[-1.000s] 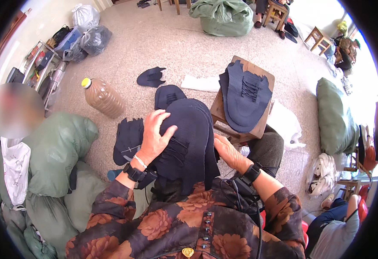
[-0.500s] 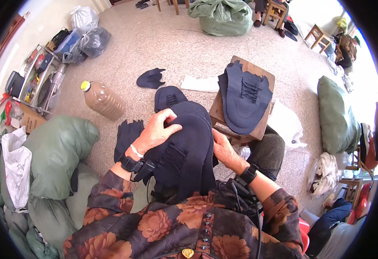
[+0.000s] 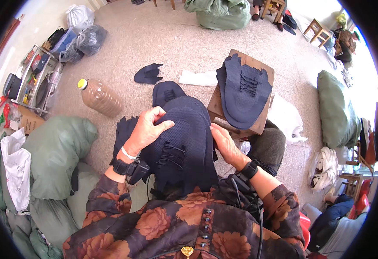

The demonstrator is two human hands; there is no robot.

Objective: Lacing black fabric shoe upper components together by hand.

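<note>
A navy knit shoe upper (image 3: 187, 125) with black laces lies over my lap, with more dark layers beneath it. My left hand (image 3: 146, 131) is closed on its left edge, thumb and forefinger curled together on the fabric. Along the right edge, my right hand (image 3: 228, 146) holds the upper from the side, some fingertips hidden at the rim. Just beyond lies another laced upper (image 3: 168, 93). More dark fabric (image 3: 125, 133) with a jagged edge hangs left of my left wrist. Several stacked uppers (image 3: 246, 97) rest on a wooden stool (image 3: 240, 57) at the right.
A large bottle (image 3: 102, 99) of brown contents stands at left, near a green sack (image 3: 59, 151) and a metal rack (image 3: 36, 80). A dark cut piece (image 3: 148, 74) and a white cloth (image 3: 199, 78) lie on the floor. At right are a white bag (image 3: 286, 118) and a green sack (image 3: 338, 110).
The upper now lies flatter, showing more of its laces and right side. My left hand has shifted slightly left and down with it; my right hand's fingers have slid up along the edge.
</note>
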